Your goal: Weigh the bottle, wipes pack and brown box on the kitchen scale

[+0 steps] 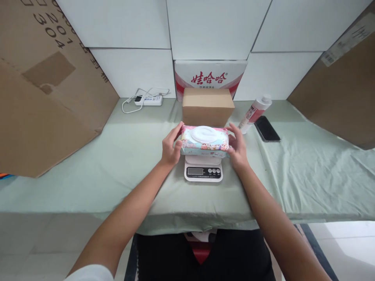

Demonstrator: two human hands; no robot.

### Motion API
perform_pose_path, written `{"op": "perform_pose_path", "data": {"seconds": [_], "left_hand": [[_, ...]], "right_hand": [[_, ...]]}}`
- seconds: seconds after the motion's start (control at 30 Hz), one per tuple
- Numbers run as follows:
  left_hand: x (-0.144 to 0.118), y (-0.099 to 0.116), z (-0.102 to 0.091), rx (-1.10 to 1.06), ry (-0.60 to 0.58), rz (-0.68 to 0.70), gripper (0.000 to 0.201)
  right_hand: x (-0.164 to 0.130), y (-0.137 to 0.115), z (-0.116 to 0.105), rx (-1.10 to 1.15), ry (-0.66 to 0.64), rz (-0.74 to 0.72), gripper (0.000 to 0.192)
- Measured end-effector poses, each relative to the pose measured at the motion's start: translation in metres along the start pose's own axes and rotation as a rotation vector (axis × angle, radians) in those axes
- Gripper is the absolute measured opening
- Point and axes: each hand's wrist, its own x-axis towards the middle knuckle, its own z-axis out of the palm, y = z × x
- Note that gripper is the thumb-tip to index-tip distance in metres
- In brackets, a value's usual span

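A pack of wet wipes [205, 145], pastel blue and pink with a white oval lid, lies flat over the platform of a white kitchen scale [204, 175]. My left hand [171, 146] grips the pack's left end, thumb at the front and fingers behind. At the other end, my right hand [238, 146] has its fingers and thumb closed round the right edge. The scale's dark display panel and its buttons show below the pack, while most of its platform is hidden. Whether the pack rests fully on the platform I cannot tell.
Right behind the pack stands a brown cardboard box [207, 105], in front of a white and red carton [210, 72]. A white and pink bottle [254, 113] and a black phone [267, 128] are at right. A power strip [149, 100] with white cable lies back left. Large cardboard panels [43, 113] flank the table.
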Motion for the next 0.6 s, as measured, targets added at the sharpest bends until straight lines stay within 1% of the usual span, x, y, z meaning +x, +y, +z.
{"op": "perform_pose_path", "data": {"seconds": [0.07, 0.13, 0.17, 0.23, 0.3, 0.4, 0.6], "left_hand": [[0.003, -0.002, -0.005, -0.098, 0.038, -0.07, 0.085], [0.007, -0.004, -0.009, -0.175, 0.103, -0.144, 0.086], [0.009, -0.005, -0.011, -0.201, 0.142, -0.179, 0.085], [0.014, -0.009, -0.013, -0.233, 0.21, -0.242, 0.086], [0.017, -0.014, -0.016, -0.243, 0.253, -0.291, 0.088], [0.021, -0.02, -0.019, -0.246, 0.286, -0.325, 0.089], [0.026, -0.027, -0.026, -0.271, 0.359, -0.38, 0.087]], "right_hand": [[0.004, -0.003, -0.005, 0.036, 0.137, 0.029, 0.091], [0.009, -0.004, -0.008, 0.093, 0.289, 0.072, 0.076], [0.011, -0.004, -0.009, 0.12, 0.344, 0.1, 0.07], [0.015, -0.002, -0.009, 0.158, 0.404, 0.165, 0.064], [0.018, 0.001, -0.008, 0.176, 0.412, 0.231, 0.063], [0.021, 0.007, -0.005, 0.183, 0.403, 0.296, 0.066], [0.021, 0.016, -0.004, 0.189, 0.346, 0.31, 0.071]]}}
